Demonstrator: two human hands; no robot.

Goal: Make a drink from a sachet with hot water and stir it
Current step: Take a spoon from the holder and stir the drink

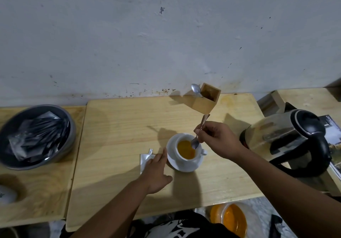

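A white cup holding orange liquid stands on a white saucer in the middle of the wooden table. My right hand grips a metal spoon by its handle, with the bowl dipped at the cup's right rim. My left hand lies flat on the table just left of the saucer, its fingers resting on a torn silver sachet.
A steel and black kettle stands at the right. A wooden holder with a spoon stands by the wall. A grey bowl full of silver sachets sits on the left table. An orange tub lies below the table's front edge.
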